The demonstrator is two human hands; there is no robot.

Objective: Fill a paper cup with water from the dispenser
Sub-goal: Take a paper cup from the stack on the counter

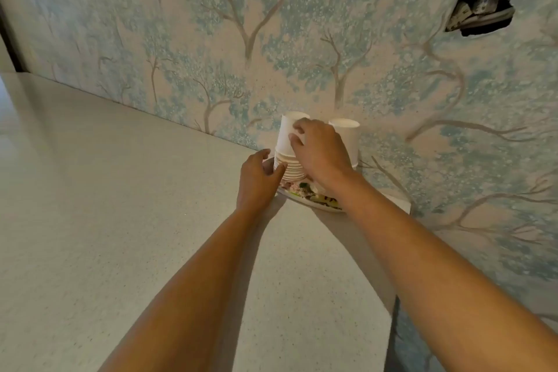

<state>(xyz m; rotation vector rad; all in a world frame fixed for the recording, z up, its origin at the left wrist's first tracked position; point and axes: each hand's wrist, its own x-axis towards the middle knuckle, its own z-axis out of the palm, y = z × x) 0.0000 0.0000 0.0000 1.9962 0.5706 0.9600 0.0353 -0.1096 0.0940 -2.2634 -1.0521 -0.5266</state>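
Note:
A stack of upside-down white paper cups (289, 167) stands on a flowered plate (314, 200) at the far edge of the counter, against the wall. My right hand (320, 152) grips the top paper cup (286, 136) of the stack, fingers wrapped on its side. My left hand (259, 181) holds the lower rims of the stack, thumb on the front. A second stack of white cups (347, 136) stands just right of the first, partly hidden behind my right hand. No water dispenser is in view.
The pale speckled counter (136, 205) stretches left and toward me; its right edge ends near the wall. The wall has blue tree-pattern wallpaper (211, 24) with a ragged hole (480, 13) at the upper right.

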